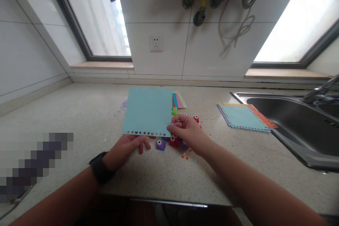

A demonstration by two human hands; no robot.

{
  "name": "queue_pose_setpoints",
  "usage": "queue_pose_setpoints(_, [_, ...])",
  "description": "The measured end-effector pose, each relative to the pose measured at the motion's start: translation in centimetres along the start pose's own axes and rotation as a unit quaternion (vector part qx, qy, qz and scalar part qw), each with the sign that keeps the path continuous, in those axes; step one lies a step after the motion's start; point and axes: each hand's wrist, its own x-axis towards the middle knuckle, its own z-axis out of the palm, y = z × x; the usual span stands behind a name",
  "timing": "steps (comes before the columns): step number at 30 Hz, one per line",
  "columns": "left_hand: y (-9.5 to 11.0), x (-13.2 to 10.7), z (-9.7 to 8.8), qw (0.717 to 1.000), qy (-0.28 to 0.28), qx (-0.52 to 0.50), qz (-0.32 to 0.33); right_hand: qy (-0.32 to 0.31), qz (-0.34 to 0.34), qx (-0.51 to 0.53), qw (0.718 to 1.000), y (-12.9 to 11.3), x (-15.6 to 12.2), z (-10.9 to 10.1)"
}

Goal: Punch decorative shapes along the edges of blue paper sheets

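Observation:
A light blue sheet of paper (149,109) is held up over the counter, with a row of small punched shapes, hearts and stars among them, along its near edge. My right hand (186,130) pinches its lower right edge between thumb and fingers. Below the near edge is my left hand (134,145), wearing a black watch on the wrist; its fingers are apart and partly hidden by the sheet. Several small craft punches lie between and beyond my hands, including a purple punch (160,144), a red punch (173,141) and a green punch (174,111).
Punched sheets (245,116) in blue, orange and yellow lie by the sink (291,127) at the right. Coloured paper strips (179,100) are partly behind the held sheet. Purple paper bits (123,106) and orange bits (184,157) are scattered on the counter (79,120). A tiled wall stands behind.

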Motion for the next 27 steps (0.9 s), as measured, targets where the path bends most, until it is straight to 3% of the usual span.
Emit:
queue_pose_setpoints(7, [1.3,-0.8,2.3,0.989,0.054,0.088,-0.103,-0.102,0.02,-0.067,0.992,-0.2,-0.6,0.9])
queue_pose_setpoints(11, [1.5,-0.8,2.3,0.987,0.083,0.065,-0.118,-0.088,-0.073,-0.175,0.978,-1.1,-0.4,-0.5])
queue_pose_setpoints(13, [1.4,-0.7,2.1,0.989,0.095,0.041,-0.11,-0.026,-0.115,-0.295,0.948,-1.7,-0.1,-1.9])
queue_pose_setpoints(18, [-0.4,-0.5,1.7,0.988,0.122,-0.037,-0.082,0.025,-0.153,-0.506,0.849,-3.5,0.5,-6.2])
queue_pose_setpoints(20, [-1.0,-0.4,1.6,0.987,0.127,-0.056,-0.076,0.04,-0.115,-0.575,0.809,-4.2,0.4,-8.0])
queue_pose_setpoints(22, [-1.2,-0.4,1.6,0.987,0.129,-0.06,-0.074,0.0,-0.046,-0.625,0.779,-4.7,0.1,-9.5])
queue_pose_setpoints(24, [-1.2,-0.4,1.6,0.988,0.129,-0.053,-0.071,-0.039,0.021,-0.65,0.758,-4.6,-0.1,-10.6])
queue_pose_setpoints(27, [-0.9,-0.4,1.7,0.989,0.129,-0.045,-0.064,-0.053,0.048,-0.659,0.749,-3.8,0.1,-11.4])
